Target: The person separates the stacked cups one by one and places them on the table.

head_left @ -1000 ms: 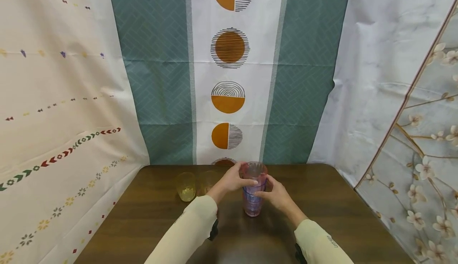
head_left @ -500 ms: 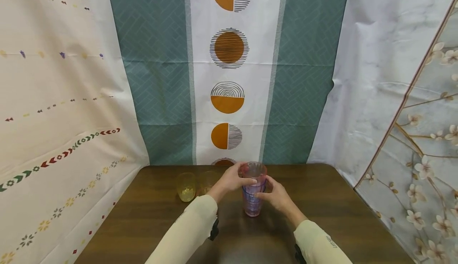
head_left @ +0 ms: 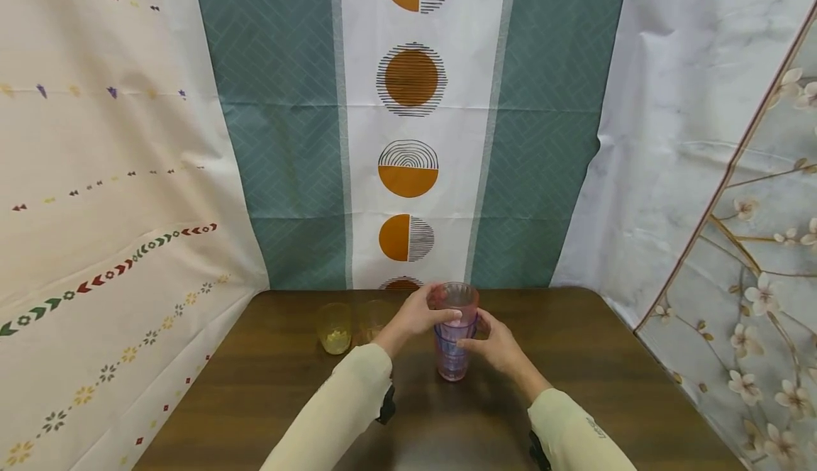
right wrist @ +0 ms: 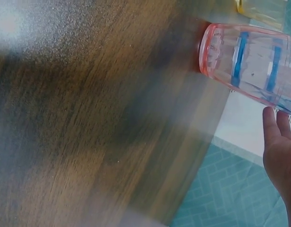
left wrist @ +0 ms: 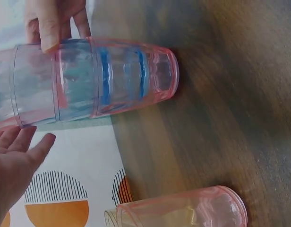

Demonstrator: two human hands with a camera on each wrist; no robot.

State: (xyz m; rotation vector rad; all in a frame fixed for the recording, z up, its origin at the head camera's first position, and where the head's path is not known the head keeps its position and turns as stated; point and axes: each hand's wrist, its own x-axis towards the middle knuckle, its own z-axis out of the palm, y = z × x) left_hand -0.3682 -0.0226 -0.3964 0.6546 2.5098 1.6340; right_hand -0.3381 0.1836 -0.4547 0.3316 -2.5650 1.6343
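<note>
Our left hand (head_left: 418,313) grips the top cup (head_left: 454,306) of the stack (head_left: 452,354); our right hand (head_left: 494,345) clasps the stack, upright on the worktop (head_left: 268,386).

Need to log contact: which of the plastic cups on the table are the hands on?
The tall pink-and-blue nested plastic cup stack, held by both hands; the two yellowish cups stand apart, untouched.

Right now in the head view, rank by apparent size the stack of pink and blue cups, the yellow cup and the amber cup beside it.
1. Stack of pink and blue clear plastic cups, plainly tallest.
2. Yellow clear plastic cup and amber clear plastic cup: they look alike, and the left hand partly hides the amber one, so no ranking.
</note>
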